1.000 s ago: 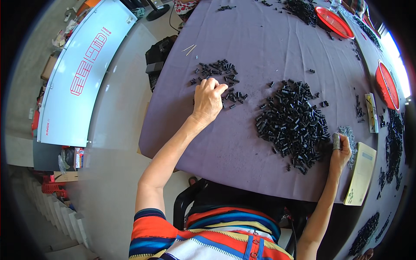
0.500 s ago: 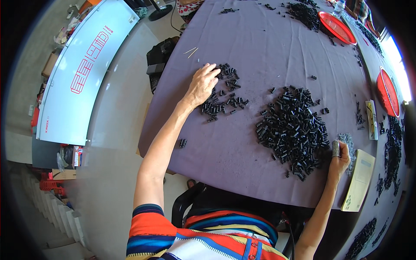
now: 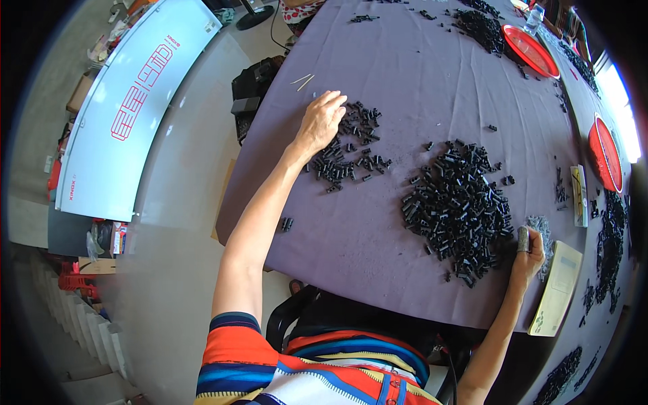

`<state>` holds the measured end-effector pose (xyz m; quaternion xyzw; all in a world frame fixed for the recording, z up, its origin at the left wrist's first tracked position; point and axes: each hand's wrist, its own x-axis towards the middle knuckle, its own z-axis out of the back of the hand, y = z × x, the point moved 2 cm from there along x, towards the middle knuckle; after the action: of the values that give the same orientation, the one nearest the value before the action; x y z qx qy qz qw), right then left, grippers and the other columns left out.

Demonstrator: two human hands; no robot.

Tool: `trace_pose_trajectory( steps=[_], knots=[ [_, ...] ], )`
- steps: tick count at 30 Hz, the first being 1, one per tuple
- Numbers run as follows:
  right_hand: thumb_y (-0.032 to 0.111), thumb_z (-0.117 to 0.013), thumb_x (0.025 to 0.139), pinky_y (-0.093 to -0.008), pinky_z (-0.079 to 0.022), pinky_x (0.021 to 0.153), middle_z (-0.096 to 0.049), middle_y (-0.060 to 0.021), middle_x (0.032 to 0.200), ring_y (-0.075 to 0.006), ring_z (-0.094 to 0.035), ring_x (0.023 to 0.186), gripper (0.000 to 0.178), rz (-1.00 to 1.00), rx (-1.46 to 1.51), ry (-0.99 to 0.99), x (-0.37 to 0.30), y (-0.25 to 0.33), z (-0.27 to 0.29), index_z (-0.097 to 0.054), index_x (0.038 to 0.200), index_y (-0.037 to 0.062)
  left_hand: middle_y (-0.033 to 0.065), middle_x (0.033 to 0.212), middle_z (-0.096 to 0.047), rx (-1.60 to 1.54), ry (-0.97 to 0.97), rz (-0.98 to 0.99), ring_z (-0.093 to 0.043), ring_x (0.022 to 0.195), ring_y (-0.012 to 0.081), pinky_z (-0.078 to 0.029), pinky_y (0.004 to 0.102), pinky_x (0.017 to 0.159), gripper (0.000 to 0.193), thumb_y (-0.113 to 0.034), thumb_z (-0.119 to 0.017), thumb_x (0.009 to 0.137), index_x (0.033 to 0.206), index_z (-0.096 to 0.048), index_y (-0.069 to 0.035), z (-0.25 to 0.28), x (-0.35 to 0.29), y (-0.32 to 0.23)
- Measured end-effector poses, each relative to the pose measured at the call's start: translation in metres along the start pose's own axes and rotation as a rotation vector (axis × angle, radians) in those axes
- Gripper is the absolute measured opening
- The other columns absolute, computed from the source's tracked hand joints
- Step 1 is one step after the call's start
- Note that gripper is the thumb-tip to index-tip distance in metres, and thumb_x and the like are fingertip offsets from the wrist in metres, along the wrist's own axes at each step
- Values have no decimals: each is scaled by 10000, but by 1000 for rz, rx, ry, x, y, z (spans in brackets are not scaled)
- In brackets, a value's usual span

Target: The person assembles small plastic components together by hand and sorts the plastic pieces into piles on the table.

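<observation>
**Many black pieces [image 3: 459, 209] are lying in heaps on a cloth-covered counter [image 3: 337, 250]**

Around the work, a yellowish notebook [image 3: 556, 290] and a patch of small grey bits [image 3: 541, 226] are bordering the right hand [image 3: 528, 255] on its outer side. Farther right, a narrow box [image 3: 579, 196] is standing near scattered dark parts, and two red trays [image 3: 530, 50] are sitting toward the far side, with a clear bottle [image 3: 533, 20] beside one. Two thin sticks [image 3: 305, 82] are lying beyond the left hand [image 3: 322, 123], which is partly blocking the view of the smaller heap [image 3: 358, 128].

The larger heap is occupying the counter between the hands, nearer the right one. Its pieces are pointing every way, their long axes crossing; a stray cluster [image 3: 287, 224] near the left forearm is lying side by side, its axes running roughly away from the person.

The pieces are looking like short, smooth cylinders, glinting like plastic. The purplish-grey cloth is showing soft creases, and a grey, rough-looking cover [image 3: 524, 239] is wrapping a finger of the right hand.

The left hand is bending its fingers at the smaller heap's edge; the right is holding its fingers curled beside the larger one. Whether either is gripping a piece, I cannot tell.
</observation>
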<state>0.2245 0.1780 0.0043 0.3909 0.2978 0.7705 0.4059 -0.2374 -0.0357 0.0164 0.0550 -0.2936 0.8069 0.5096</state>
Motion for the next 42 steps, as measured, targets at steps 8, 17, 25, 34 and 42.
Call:
trace_pose_trajectory(
  steps=[8,17,25,34,42],
  knots=[
    [66,-627,866,-232,-439,748,-610,-9,823,-82,-524,777,59,-10,-6,7,-2,-8,-1,-615,905,24,121,1225,-599,-372,0,149,-542,1167,215,-396,298,1001,270,-164,-518,931,1114,-632,-1,-3,8,17],
    [64,-616,868,-227,-440,752,-616,3,844,-74,-529,787,67,-1,-1,0,0,-10,2,-623,925,29,88,1151,-638,-502,-17,76,-609,1029,159,-472,268,881,169,-92,-572,905,1025,-664,-15,-5,0,-26],
    [48,-612,864,-223,-439,751,-616,2,841,-74,-530,786,64,-16,4,-3,-3,-9,1,-625,924,31,126,831,-677,-107,-407,388,-662,774,288,-517,384,699,137,-138,-681,775,869,-656,-43,13,13,54],
    [27,-610,858,-220,-434,740,-597,3,818,-73,-521,780,42,-12,0,8,0,-4,1,-613,899,21,146,843,-618,265,-282,276,-611,796,354,-485,467,679,32,-103,-590,811,809,-598,-72,1,23,55],
    [20,-601,864,-219,-434,740,-603,0,825,-72,-523,779,25,-11,4,14,0,1,0,-609,888,19,56,740,-628,-539,-112,140,-585,697,127,-475,286,667,79,-93,-607,841,851,-616,-15,-24,41,16]
  ],
)
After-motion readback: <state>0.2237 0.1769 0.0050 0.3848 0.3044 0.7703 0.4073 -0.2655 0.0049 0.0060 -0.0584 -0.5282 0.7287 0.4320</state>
